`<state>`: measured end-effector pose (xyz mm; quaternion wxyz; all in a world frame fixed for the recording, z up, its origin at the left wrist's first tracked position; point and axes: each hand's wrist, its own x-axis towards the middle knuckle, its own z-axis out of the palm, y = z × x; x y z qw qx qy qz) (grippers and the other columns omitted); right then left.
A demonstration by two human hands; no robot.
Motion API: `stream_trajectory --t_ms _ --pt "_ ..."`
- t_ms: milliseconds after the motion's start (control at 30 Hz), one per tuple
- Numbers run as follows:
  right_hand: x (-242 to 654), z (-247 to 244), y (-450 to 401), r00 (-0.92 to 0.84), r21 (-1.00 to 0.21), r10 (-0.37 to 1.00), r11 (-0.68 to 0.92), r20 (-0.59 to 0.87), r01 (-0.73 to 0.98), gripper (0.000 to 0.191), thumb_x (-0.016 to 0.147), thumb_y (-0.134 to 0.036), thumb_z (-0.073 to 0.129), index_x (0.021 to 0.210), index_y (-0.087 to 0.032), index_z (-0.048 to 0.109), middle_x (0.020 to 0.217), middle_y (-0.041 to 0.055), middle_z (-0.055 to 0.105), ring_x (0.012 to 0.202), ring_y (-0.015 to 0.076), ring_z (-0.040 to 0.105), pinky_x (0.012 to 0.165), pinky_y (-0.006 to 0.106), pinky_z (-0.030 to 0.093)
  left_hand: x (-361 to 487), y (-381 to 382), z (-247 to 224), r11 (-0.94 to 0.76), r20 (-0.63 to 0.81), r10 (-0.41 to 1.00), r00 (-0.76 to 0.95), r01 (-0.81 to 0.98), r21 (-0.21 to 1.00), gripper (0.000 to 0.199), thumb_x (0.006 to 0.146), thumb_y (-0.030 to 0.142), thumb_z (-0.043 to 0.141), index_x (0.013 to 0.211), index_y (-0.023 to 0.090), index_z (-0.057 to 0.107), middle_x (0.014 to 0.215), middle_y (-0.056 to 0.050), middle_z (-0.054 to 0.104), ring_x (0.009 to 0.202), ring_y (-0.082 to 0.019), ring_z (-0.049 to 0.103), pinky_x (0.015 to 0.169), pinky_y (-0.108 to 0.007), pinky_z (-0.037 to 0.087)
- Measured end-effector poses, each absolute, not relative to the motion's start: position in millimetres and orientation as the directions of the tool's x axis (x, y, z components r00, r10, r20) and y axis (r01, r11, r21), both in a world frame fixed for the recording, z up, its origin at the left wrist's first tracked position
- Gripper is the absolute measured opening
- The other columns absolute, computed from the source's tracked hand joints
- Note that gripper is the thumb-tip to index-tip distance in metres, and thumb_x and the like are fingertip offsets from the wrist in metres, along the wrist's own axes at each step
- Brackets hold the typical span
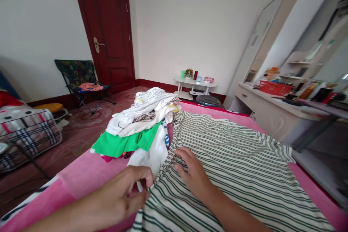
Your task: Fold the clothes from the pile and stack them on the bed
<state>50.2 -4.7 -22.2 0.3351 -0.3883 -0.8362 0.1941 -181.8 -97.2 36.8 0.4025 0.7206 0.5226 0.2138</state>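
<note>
A white cloth with dark green stripes (231, 152) lies spread over the pink bed cover (84, 170). My left hand (133, 188) pinches its left edge between thumb and fingers, near the bottom centre. Just right of that edge, my right hand (191, 172) rests on the striped cloth with thumb and fingers apart. Beyond my left hand is a heap of clothes, with white garments (152, 105) on top and a green one (125, 144) below. The heap touches the gathered far left corner of the striped cloth.
A folding chair (76, 74) with clothing stands by the red door (108, 25). A plaid bag (29, 134) is at the left. Past the bed are a small white table (195, 82) and a round dark lid (208, 100). A desk (272, 105) with a red basket (274, 87) stands right.
</note>
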Motion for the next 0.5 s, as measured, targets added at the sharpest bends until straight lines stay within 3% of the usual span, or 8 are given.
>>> stream_trajectory --t_ms 133,233,400,500 --pt "51 -19 11 -0.412 -0.722 0.857 0.493 0.308 0.486 0.032 0.078 -0.018 0.056 0.110 -0.021 0.058 0.106 0.0049 0.064 0.097 0.0183 0.060 0.089 0.034 0.046 -173 -90 27 0.069 -0.162 0.914 0.373 0.249 0.966 0.031 0.082 0.047 0.053 0.076 0.019 0.040 0.069 0.004 0.038 0.064 -0.011 0.038 0.058 -0.021 0.032" --pt "48 -3 43 -0.361 -0.784 0.913 0.363 0.191 0.503 0.027 0.078 -0.020 0.054 0.105 -0.018 0.060 0.091 0.0043 0.068 0.081 0.0167 0.063 0.078 0.031 0.049 -168 -91 18 0.064 -0.104 0.918 0.382 0.117 0.991 0.039 0.075 0.051 0.064 0.082 0.020 0.042 0.075 0.003 0.043 0.068 -0.011 0.042 0.061 -0.020 0.034" --pt "26 13 109 -0.345 -0.550 0.860 0.506 0.375 0.665 0.026 0.076 -0.017 0.057 0.099 -0.021 0.068 0.108 0.0067 0.061 0.105 0.0198 0.054 0.094 0.033 0.039 -165 -99 21 0.150 -0.178 0.901 0.396 0.101 0.984 0.054 0.075 0.050 0.067 0.115 0.023 0.045 0.084 -0.001 0.055 0.070 -0.012 0.051 0.061 -0.021 0.040" --pt "5 9 135 -0.387 -0.466 0.862 0.504 0.327 0.727 0.025 0.072 -0.025 0.065 0.096 -0.024 0.072 0.114 0.0085 0.058 0.114 0.0249 0.047 0.099 0.037 0.034 -166 -98 21 0.236 -0.242 0.878 0.412 0.067 0.969 0.074 0.070 0.053 0.071 0.130 0.024 0.039 0.082 -0.003 0.063 0.074 -0.019 0.060 0.065 -0.026 0.046"
